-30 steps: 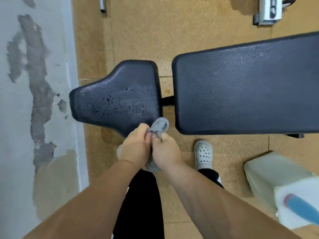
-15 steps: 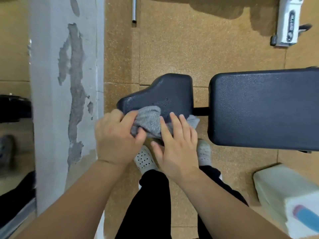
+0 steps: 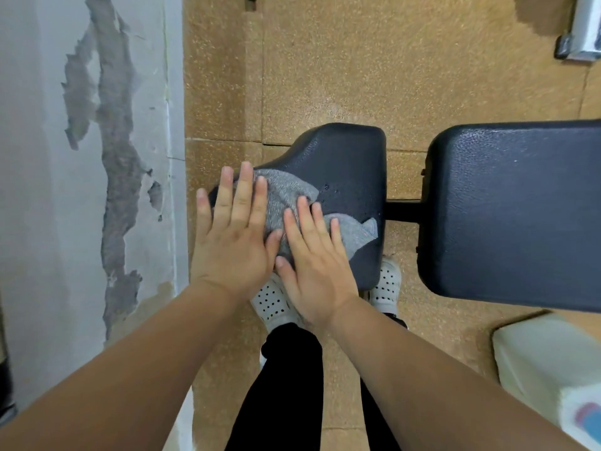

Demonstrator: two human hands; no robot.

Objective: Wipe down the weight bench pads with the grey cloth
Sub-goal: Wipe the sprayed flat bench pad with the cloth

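The grey cloth [image 3: 286, 196] lies spread on the small black seat pad [image 3: 344, 164] of the weight bench. My left hand [image 3: 231, 236] lies flat with straight fingers on the cloth's left part, over the pad's narrow end. My right hand [image 3: 312, 255] lies flat on the cloth's middle, fingers straight. A cloth corner sticks out to the right of my right hand. A few water drops show on the pad beside the cloth. The long black back pad [image 3: 514, 209] lies to the right across a gap, untouched.
A pillar with peeling paint [image 3: 97, 157] stands close on the left. My white shoes [image 3: 273, 304] are under the seat pad on the cork-coloured floor. A white container [image 3: 546, 362] sits at lower right. Metal equipment [image 3: 582, 30] is at top right.
Both hands went from bunching the cloth at the pad's near edge to flattening it out on the seat pad, fingers now straight. The view shifted left.
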